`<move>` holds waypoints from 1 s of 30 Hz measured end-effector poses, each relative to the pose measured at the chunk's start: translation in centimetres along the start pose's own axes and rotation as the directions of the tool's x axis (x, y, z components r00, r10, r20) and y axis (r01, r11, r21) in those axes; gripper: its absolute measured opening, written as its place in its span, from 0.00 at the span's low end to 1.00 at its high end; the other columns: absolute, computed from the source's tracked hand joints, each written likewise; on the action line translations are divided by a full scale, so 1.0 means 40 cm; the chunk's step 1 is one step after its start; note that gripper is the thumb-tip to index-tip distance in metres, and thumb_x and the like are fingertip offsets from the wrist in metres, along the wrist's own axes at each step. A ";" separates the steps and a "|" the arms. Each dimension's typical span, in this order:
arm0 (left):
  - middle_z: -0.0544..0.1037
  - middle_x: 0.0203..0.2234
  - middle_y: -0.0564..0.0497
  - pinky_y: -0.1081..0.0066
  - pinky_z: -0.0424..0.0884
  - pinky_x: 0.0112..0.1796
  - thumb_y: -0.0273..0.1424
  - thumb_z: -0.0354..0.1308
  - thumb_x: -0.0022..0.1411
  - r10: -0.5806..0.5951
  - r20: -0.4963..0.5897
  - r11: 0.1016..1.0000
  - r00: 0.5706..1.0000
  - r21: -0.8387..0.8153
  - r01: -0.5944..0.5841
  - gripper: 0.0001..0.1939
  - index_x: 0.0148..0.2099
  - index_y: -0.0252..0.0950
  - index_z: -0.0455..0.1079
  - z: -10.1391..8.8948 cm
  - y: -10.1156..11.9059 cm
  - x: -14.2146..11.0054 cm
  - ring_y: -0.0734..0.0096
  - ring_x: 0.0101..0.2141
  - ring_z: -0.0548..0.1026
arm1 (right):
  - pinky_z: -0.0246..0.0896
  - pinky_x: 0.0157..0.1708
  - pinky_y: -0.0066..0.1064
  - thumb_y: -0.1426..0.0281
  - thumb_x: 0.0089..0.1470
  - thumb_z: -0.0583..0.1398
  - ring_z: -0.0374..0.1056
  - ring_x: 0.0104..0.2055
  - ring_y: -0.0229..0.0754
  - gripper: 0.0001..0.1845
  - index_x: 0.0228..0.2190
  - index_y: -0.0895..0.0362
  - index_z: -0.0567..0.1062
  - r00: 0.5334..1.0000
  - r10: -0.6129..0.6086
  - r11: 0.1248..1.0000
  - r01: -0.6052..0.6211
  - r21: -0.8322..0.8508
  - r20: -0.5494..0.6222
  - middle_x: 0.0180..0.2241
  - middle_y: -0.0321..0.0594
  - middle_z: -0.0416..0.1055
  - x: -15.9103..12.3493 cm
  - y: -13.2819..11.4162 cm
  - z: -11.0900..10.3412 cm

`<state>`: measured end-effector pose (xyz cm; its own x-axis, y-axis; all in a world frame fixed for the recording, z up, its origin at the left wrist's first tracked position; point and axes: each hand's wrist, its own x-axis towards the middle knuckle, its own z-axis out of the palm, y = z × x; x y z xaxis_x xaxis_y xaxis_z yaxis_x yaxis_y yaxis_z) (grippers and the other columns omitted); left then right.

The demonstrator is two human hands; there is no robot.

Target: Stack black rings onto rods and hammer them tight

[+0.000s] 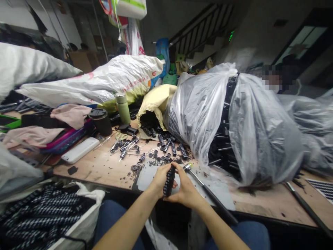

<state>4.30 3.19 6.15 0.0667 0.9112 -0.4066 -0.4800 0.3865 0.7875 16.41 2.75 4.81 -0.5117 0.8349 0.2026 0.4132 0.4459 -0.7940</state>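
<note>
Both my hands meet at the near edge of the wooden table (104,166). My left hand (159,180) and my right hand (185,189) are closed together round one black ribbed roller part (169,180), held upright between them. Just beyond my fingers lie several loose black washers (161,159) and more ribbed rollers (170,144) spilling from a yellow bag (153,104). A small hammer (205,189) lies by my right hand, head toward the washers.
A big clear plastic sack of black parts (241,125) fills the table's right side. A dark cup (101,121), green flask (122,107), white flat case (80,150) and scissors (119,137) sit at left. A bag of finished rollers (52,211) stands at lower left. Another person sits behind the sack.
</note>
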 end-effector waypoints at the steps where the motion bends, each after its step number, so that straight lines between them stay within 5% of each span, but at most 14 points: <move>1: 0.65 0.12 0.56 0.78 0.60 0.11 0.35 0.49 0.55 -0.019 -0.004 1.000 1.000 0.010 0.020 0.09 0.31 0.33 0.63 0.001 -0.001 0.004 0.75 0.10 0.66 | 0.45 0.57 0.42 0.66 0.26 0.69 0.48 0.59 0.50 0.58 0.56 0.56 0.46 1.000 0.011 1.000 -0.010 0.028 -0.018 0.56 0.50 0.49 -0.001 0.006 0.005; 7: 0.67 0.17 0.54 0.77 0.61 0.13 0.35 0.45 0.58 -0.102 -0.048 0.990 0.994 0.091 0.106 0.13 0.35 0.30 0.63 -0.006 -0.011 0.024 0.77 0.12 0.66 | 0.49 0.55 0.40 0.66 0.26 0.69 0.51 0.57 0.48 0.58 0.55 0.57 0.46 0.999 0.026 0.992 -0.020 0.127 -0.045 0.56 0.49 0.49 -0.003 0.025 0.025; 10: 0.71 0.25 0.49 0.72 0.68 0.21 0.36 0.45 0.58 0.075 -0.020 0.941 0.997 0.332 -0.065 0.16 0.43 0.31 0.65 -0.021 -0.034 0.022 0.74 0.20 0.70 | 0.47 0.56 0.43 0.68 0.26 0.68 0.51 0.57 0.51 0.56 0.55 0.58 0.48 0.993 0.026 1.000 -0.026 0.001 -0.112 0.54 0.50 0.52 -0.004 0.040 0.043; 12: 0.71 0.34 0.47 0.66 0.70 0.33 0.33 0.49 0.56 0.340 0.083 0.733 0.937 0.601 -0.319 0.18 0.48 0.34 0.65 -0.035 -0.059 0.019 0.68 0.32 0.72 | 0.45 0.56 0.46 0.68 0.29 0.66 0.49 0.57 0.53 0.52 0.55 0.61 0.48 0.984 0.017 0.993 -0.036 -0.109 -0.175 0.54 0.53 0.52 -0.004 0.055 0.061; 14: 0.69 0.39 0.45 0.63 0.66 0.43 0.28 0.53 0.53 0.502 0.262 0.383 0.824 0.787 -0.483 0.22 0.52 0.35 0.63 -0.053 -0.089 0.019 0.65 0.41 0.68 | 0.45 0.56 0.47 0.70 0.36 0.62 0.48 0.57 0.53 0.46 0.54 0.64 0.49 0.975 0.009 0.977 -0.057 -0.207 -0.222 0.54 0.56 0.52 -0.010 0.070 0.074; 16: 0.69 0.39 0.44 0.61 0.65 0.44 0.23 0.52 0.54 0.506 0.409 0.091 0.759 0.850 -0.519 0.23 0.54 0.35 0.61 -0.073 -0.114 0.025 0.64 0.42 0.67 | 0.48 0.55 0.46 0.71 0.40 0.60 0.48 0.57 0.52 0.41 0.54 0.65 0.49 0.973 0.007 0.953 -0.077 -0.293 -0.233 0.54 0.56 0.53 -0.028 0.086 0.070; 19: 0.71 0.37 0.45 0.65 0.68 0.39 0.20 0.47 0.58 0.450 0.572 -0.185 0.686 0.811 -0.555 0.20 0.52 0.35 0.63 -0.104 -0.128 0.041 0.67 0.38 0.69 | 0.54 0.50 0.46 0.65 0.45 0.59 0.52 0.54 0.54 0.37 0.54 0.63 0.52 0.951 0.058 0.855 -0.203 -0.477 -0.303 0.52 0.56 0.56 -0.081 0.114 0.020; 22: 0.72 0.37 0.45 0.66 0.66 0.38 0.21 0.46 0.59 0.395 0.690 -0.369 0.606 0.724 -0.583 0.18 0.51 0.36 0.62 -0.123 -0.116 0.045 0.67 0.38 0.69 | 0.59 0.39 0.46 0.61 0.52 0.54 0.63 0.43 0.55 0.16 0.39 0.60 0.67 0.882 0.135 0.626 -0.429 -0.651 -0.451 0.38 0.53 0.66 -0.140 0.145 -0.058; 24: 0.72 0.38 0.45 0.64 0.64 0.39 0.21 0.46 0.60 0.368 0.702 -0.451 0.609 0.708 -0.543 0.17 0.51 0.36 0.62 -0.123 -0.106 0.037 0.66 0.38 0.69 | 0.59 0.32 0.40 0.62 0.56 0.48 0.66 0.34 0.51 0.14 0.28 0.57 0.67 0.878 0.194 0.542 -0.467 -0.698 -0.437 0.29 0.48 0.67 -0.168 0.148 -0.099; 30: 0.72 0.42 0.46 0.59 0.58 0.42 0.20 0.45 0.60 0.369 0.648 -0.533 0.666 0.735 -0.420 0.19 0.52 0.36 0.61 -0.106 -0.107 0.011 0.64 0.43 0.67 | 0.55 0.23 0.27 0.60 0.60 0.38 0.67 0.23 0.40 0.20 0.28 0.54 0.62 0.880 0.358 0.764 -0.469 -0.444 -0.313 0.20 0.36 0.67 -0.204 0.062 -0.091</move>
<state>2.68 1.35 0.62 0.4344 0.8420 0.3198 0.8706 -0.4836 0.0909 24.34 -1.78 3.27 -0.0662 0.9951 0.0734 0.8897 0.0922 -0.4472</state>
